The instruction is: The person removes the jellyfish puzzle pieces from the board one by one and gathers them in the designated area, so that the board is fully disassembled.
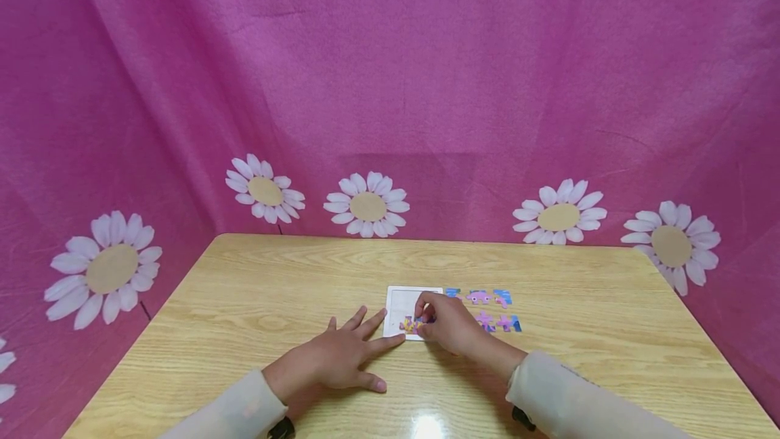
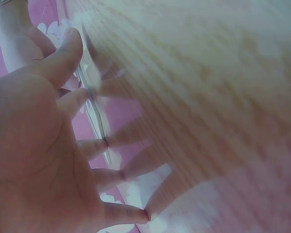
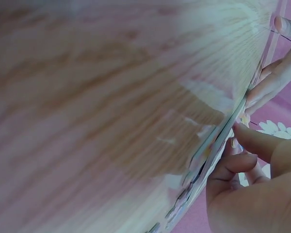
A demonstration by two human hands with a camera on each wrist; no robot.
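Note:
A white puzzle tray (image 1: 399, 300) lies on the table, with colourful jigsaw pieces (image 1: 409, 324) along its near edge. My left hand (image 1: 344, 358) rests with spread, straight fingers, its fingertips at the tray's left side and lower left corner. Over the tray's right part, my right hand (image 1: 453, 325) pinches a small puzzle piece (image 3: 234, 142) low against the tray. Most of that piece is hidden by the fingers. In the left wrist view the left hand (image 2: 43, 145) shows its palm, fingertips on the tabletop.
Right of the tray lie several loose pink and blue puzzle pieces (image 1: 479, 297) in two rows, the nearer row (image 1: 504, 323) partly covered by the right hand. The wooden table (image 1: 274, 276) reaches back to a pink curtain (image 1: 390, 87) with white flowers.

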